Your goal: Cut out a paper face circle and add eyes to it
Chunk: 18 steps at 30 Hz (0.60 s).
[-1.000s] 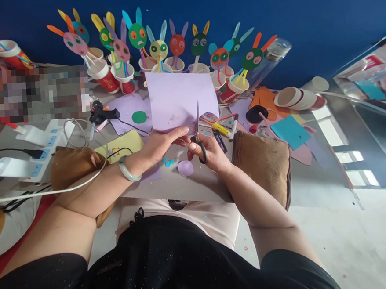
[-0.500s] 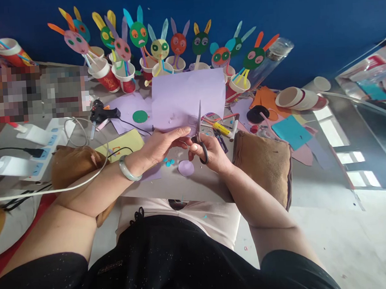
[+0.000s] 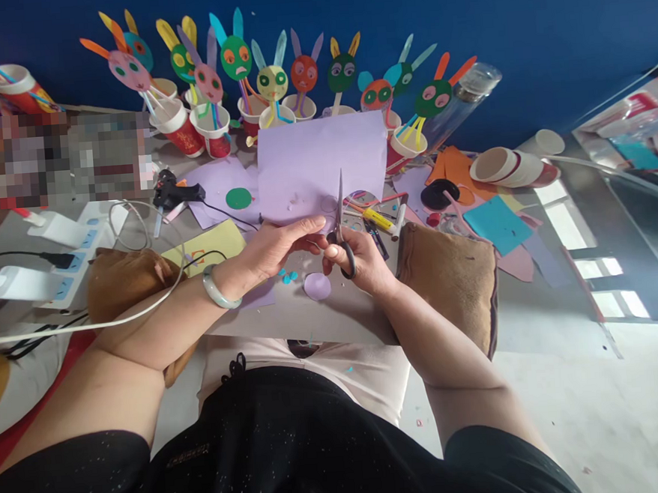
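My left hand (image 3: 284,248), with a pale bangle (image 3: 221,288) on its wrist, pinches the lower edge of a large purple paper sheet (image 3: 323,157). The sheet stands tilted up in front of my hands. My right hand (image 3: 364,259) grips black-handled scissors (image 3: 341,215), their blades pointing away from me beside the sheet's lower edge. A faint round outline shows on the paper near the blades. Below my hands a cut purple disc (image 3: 317,286) lies on the table, next to several small blue paper pieces (image 3: 289,277).
Behind the sheet stand several paper cups (image 3: 211,131) with rabbit-faced paper figures. At left are a power strip (image 3: 76,257), a glue gun (image 3: 176,193) and a yellow sheet (image 3: 210,247). Brown cushions (image 3: 449,283) flank my arms. Blue paper (image 3: 497,225) and a yellow marker (image 3: 380,219) lie right.
The purple sheet has tilted very slightly, its right side a little higher. Both hands keep nearly the same place and hold.
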### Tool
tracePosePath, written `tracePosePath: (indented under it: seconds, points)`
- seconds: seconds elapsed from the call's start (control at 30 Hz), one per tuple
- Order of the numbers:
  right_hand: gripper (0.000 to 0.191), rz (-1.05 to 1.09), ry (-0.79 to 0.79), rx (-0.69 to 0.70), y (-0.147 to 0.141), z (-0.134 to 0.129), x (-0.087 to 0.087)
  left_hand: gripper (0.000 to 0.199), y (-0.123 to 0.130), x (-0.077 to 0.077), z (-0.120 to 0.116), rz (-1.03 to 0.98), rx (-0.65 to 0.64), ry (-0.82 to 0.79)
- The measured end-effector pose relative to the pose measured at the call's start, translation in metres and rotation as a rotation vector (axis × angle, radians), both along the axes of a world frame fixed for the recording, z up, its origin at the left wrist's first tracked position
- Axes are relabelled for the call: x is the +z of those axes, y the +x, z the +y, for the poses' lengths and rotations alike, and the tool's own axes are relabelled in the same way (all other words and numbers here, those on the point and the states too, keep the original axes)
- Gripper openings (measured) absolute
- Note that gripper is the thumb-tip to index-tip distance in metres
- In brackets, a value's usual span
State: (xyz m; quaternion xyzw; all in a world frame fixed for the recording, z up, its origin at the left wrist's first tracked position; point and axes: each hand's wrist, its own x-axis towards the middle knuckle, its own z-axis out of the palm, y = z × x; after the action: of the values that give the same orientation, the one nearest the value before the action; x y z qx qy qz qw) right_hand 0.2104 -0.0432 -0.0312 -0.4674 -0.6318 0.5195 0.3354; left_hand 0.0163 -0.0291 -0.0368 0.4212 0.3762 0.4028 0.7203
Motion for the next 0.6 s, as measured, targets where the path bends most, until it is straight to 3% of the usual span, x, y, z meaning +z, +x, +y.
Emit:
tracePosePath:
  seconds: [0.33,0.6]
  points:
    - [0.075,-0.021,0.011,-0.016,-0.0004,0.0009,0.0021,0.030,0.0024,0.0094,-0.0040,-0.083,0.049,-0.008]
    - [0.075,-0.057,0.019,-0.009,0.0022,0.0014,0.0055,0.034,0.0033,0.0064,-0.0003,-0.078,0.078,0.006]
